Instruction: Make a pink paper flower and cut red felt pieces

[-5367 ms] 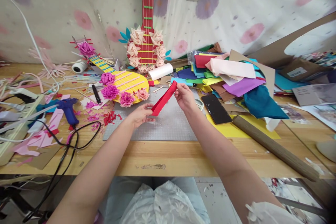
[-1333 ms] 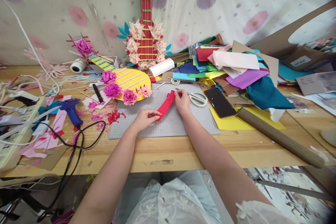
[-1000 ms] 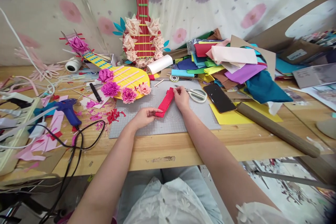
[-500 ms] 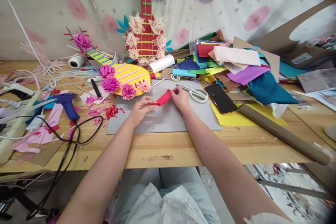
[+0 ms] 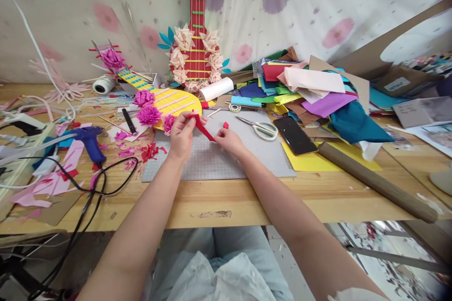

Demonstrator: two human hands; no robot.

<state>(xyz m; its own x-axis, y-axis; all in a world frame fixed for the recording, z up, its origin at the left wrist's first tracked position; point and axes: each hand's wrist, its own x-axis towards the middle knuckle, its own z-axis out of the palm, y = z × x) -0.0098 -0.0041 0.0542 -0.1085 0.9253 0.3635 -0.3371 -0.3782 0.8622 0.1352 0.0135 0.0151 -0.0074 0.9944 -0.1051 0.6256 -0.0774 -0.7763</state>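
Observation:
Between my two hands stretches a red strip of crepe paper (image 5: 205,130), slanting down to the right over the grey cutting mat (image 5: 261,164). My left hand (image 5: 182,136) pinches its upper end between thumb and fingers. The lower end is caught in the fingertips of my right hand (image 5: 229,142). A small red piece (image 5: 226,125) shows just beyond my right hand; I cannot tell whether it lies on the mat. Scissors (image 5: 264,130) with pale handles rest on the mat to the right, blades pointing left.
A yellow paper guitar (image 5: 183,101) with pink flowers lies behind my left hand, and a red one (image 5: 197,51) stands against the curtain. At left are a blue glue gun (image 5: 90,143) and cables. A phone (image 5: 294,135), wooden rod (image 5: 377,183) and paper pile (image 5: 318,80) sit at right.
My left hand has risen and moved slightly left, while my right hand has come down and left. The red crepe paper now slants the other way, and the small red piece has come into view.

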